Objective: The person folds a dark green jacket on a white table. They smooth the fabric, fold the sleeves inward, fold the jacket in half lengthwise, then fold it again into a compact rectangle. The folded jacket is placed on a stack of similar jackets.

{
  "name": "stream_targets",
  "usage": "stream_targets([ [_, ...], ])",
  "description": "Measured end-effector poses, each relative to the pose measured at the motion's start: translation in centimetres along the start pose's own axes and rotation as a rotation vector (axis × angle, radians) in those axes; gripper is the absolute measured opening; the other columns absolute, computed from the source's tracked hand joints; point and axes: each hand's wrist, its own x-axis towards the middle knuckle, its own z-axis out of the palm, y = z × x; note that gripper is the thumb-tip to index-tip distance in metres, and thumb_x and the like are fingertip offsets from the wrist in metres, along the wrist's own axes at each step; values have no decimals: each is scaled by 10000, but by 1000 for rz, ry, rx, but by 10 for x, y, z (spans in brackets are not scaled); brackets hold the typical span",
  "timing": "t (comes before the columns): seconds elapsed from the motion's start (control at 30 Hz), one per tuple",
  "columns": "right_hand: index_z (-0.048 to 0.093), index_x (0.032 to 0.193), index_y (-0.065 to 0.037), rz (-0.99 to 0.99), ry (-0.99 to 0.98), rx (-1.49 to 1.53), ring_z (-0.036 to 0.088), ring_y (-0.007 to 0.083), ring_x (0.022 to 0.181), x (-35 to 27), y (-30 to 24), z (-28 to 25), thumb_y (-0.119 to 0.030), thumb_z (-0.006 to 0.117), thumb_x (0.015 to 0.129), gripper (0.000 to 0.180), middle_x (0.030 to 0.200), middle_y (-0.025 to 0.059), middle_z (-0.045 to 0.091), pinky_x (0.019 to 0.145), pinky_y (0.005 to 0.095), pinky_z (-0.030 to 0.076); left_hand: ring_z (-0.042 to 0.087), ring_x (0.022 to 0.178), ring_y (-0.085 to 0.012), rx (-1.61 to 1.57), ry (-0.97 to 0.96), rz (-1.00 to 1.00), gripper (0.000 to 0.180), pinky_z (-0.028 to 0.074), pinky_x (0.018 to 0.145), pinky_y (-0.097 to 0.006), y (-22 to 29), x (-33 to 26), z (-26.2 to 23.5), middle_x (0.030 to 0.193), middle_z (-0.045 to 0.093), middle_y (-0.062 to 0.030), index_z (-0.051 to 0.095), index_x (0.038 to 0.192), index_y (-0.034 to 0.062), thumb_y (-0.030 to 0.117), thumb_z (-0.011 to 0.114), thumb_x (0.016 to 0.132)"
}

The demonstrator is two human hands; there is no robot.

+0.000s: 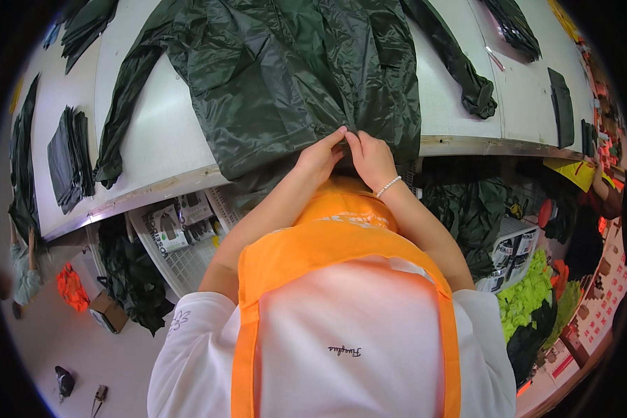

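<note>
A shiny dark green rain jacket (279, 76) lies spread on the table, its sleeves stretched out to either side and its hem hanging over the near edge. At the middle of that hem, where the front edges meet, my left hand (319, 156) pinches the fabric between thumb and fingers. Right beside it, my right hand (372, 161), with a beaded bracelet at the wrist, grips the same spot. The fingertips of both hands nearly touch. Whatever small fastening may lie between them is hidden.
Folded dark green garments (71, 159) lie on the table (157, 150) at the left, with another folded piece (561, 108) at the right. Under the edge stand white plastic baskets (181, 268) and dark cloth heaps. Lime green fabric (526, 289) is at lower right; people work at both sides.
</note>
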Motion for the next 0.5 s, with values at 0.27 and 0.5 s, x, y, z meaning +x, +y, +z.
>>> stream_targets([
  [0.27,553,872,-13,-137,291,-7,566,329,666,-1,18,-13,-210,580,887,200,823,139,598,628,390,462,566,930,-172,-59,71,-9,146,439,866,-321,-4,-4,2,961,632,-39,610,989,75,148,657,872],
  [0.5,560,907,-41,-35,99,6,617,319,706,-17,-9,-5,-117,682,787,187,789,125,617,622,394,496,569,941,-166,-83,41,2,161,469,810,-300,-5,-1,0,959,622,-52,619,968,36,136,679,857],
])
